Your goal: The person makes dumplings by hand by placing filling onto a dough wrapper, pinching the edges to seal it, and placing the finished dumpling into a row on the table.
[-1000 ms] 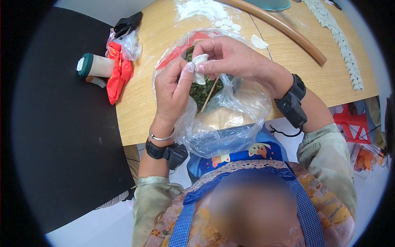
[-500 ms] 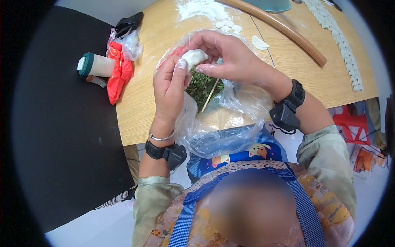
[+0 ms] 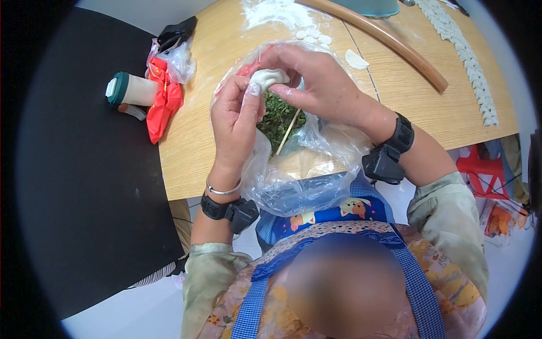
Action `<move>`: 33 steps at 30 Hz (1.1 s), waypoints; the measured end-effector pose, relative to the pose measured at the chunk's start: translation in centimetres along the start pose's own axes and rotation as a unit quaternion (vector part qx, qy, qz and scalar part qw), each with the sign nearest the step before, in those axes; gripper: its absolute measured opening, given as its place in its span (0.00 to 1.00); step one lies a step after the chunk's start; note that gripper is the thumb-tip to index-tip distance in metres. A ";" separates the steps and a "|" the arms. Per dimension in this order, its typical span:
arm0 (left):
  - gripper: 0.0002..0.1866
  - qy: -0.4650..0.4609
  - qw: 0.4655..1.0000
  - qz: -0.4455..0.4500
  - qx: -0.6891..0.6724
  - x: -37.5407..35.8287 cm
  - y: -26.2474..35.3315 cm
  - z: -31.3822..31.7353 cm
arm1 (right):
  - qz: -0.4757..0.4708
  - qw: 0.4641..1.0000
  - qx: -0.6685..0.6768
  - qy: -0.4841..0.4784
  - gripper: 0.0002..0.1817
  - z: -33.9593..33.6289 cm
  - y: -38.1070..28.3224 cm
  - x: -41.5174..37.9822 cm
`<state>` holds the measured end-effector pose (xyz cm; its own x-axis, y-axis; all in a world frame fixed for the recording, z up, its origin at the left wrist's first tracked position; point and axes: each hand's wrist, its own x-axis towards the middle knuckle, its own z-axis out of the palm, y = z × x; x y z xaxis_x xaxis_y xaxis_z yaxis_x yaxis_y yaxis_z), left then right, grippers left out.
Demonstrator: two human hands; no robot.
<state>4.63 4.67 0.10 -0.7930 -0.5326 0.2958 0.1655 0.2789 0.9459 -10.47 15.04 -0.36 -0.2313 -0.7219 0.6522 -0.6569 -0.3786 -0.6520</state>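
A white dumpling (image 3: 269, 78) is pinched between my two hands, above a plastic-lined bowl of chopped greens. My left hand (image 3: 237, 113) grips its near left side, thumb on the dough. Closed around the right side, my right hand (image 3: 316, 76) presses the dough with thumb and fingers; some of its fingertips are hidden behind the dumpling. Beneath lies the chopped green filling (image 3: 275, 121), with a pale stick (image 3: 288, 132) slanting out of it. The clear plastic bag (image 3: 330, 144) spreads around the filling and drapes over the table's front edge.
Several small dough pieces (image 3: 314, 36) and a flour patch (image 3: 276, 14) lie at the back. One flat wrapper (image 3: 356, 60) rests near a long wooden rolling pin (image 3: 389, 39). A row of dumplings (image 3: 460, 56) runs along the right. A green-lidded cup (image 3: 132, 90) and red bag (image 3: 164, 101) are left.
My right hand has shifted slightly, its thumb and fingers drawing closer together on the dumpling. The dough's edge looks more folded over. My left hand stays almost in place.
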 end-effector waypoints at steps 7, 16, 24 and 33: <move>0.05 0.010 0.999 0.020 0.041 -0.3 0.0 0.2 | -0.041 0.997 -0.059 0.006 0.13 -0.2 0.1 -0.3; 0.13 0.010 1.000 -0.005 -0.029 0.2 0.8 0.8 | 0.007 1.000 -0.002 -0.012 0.10 0.2 0.3 -0.3; 0.15 0.011 1.000 0.006 0.017 0.1 0.3 0.0 | 0.165 0.942 0.277 -0.098 0.06 -0.3 0.2 0.2; 0.18 0.015 0.997 0.015 0.074 0.1 0.2 0.1 | 0.185 0.926 0.312 -0.108 0.05 -0.2 0.6 0.2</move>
<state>4.49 4.75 0.28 -0.7707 -0.5450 0.3301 0.0996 0.4087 0.9072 -11.03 14.78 -0.54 -0.1648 -0.9424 0.2911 -0.0028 -0.2947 -0.9556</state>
